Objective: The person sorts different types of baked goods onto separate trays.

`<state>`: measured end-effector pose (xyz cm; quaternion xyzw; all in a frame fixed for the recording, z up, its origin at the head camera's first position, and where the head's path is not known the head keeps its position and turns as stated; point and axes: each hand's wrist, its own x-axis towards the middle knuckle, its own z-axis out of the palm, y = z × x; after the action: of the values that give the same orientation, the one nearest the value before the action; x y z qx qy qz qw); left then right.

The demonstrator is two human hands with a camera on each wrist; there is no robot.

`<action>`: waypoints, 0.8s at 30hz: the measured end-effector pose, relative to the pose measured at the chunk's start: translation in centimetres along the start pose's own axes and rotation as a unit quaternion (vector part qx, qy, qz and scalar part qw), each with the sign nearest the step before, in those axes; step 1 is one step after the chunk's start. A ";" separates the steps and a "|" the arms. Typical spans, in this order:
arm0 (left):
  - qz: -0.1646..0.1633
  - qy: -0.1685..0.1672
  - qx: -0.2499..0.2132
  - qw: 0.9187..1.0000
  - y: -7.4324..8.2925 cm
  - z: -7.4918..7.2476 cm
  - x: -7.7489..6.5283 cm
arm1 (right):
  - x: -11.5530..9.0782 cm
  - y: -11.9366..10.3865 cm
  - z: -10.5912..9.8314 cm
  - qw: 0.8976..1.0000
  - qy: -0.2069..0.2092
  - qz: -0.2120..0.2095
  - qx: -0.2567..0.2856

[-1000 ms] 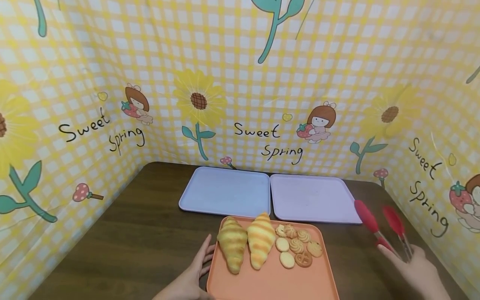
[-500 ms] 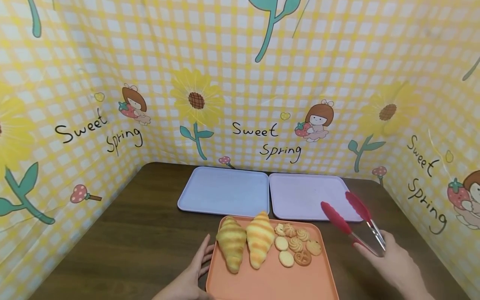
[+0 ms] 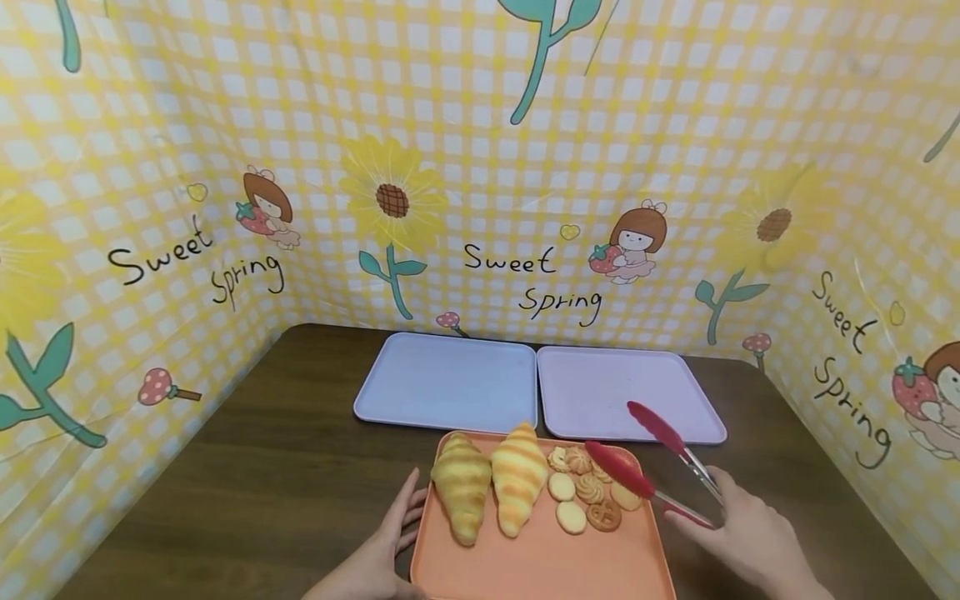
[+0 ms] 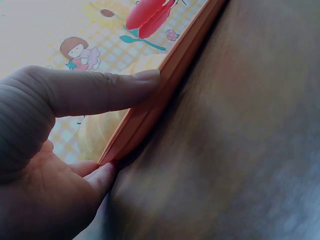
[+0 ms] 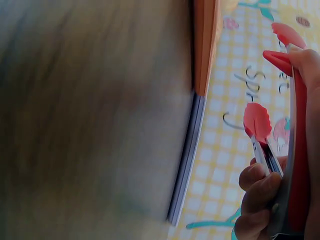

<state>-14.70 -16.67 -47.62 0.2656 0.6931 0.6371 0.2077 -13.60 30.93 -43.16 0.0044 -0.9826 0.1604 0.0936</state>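
At the left edge of an orange tray (image 3: 540, 571) rests my left hand (image 3: 371, 546); in the left wrist view, its outstretched thumb (image 4: 107, 92) touches the tray's side. My right hand (image 3: 753, 533) grips red-tipped metal tongs (image 3: 621, 471), also visible in the right wrist view. The tongs' arms are spread, one red tip hanging over the cookies (image 3: 572, 518) on the tray's right part and overlapping some of them. Nothing is between the tips. Left of the cookies lie a browner croissant (image 3: 461, 487) and a paler croissant (image 3: 519, 483), side by side.
Behind the orange tray, a light blue tray (image 3: 450, 383) and a lilac tray (image 3: 600, 387) stand edge to edge on the dark wooden table (image 3: 262, 467). Yellow checked cloth (image 3: 480, 150) encloses the table at the back and both sides.
My right hand has carried the tongs leftward, from beside the lilac tray to over the cookies. The left hand stays at the orange tray's edge; the food has not moved.
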 end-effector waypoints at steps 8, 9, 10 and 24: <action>-0.010 -0.001 0.003 1.000 0.0 0.1 0.1 | -0.9 -1.2 0.2 0.996 0.021 -0.084 -0.032; -0.012 -0.002 0.003 1.000 0.0 0.1 0.1 | -0.9 -1.2 0.2 0.994 0.023 -0.097 -0.039; -0.014 -0.001 0.003 1.000 0.1 0.1 0.0 | -1.0 -1.3 0.1 0.993 0.023 -0.109 -0.046; -0.012 0.005 0.013 1.000 0.3 -0.1 -0.2 | -1.5 -1.2 -0.5 0.973 -0.101 -0.173 -0.111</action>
<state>-14.60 -16.81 -47.36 0.2571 0.7054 0.6269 0.2082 -12.02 29.93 -42.54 0.1798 -0.9830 0.0305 0.0199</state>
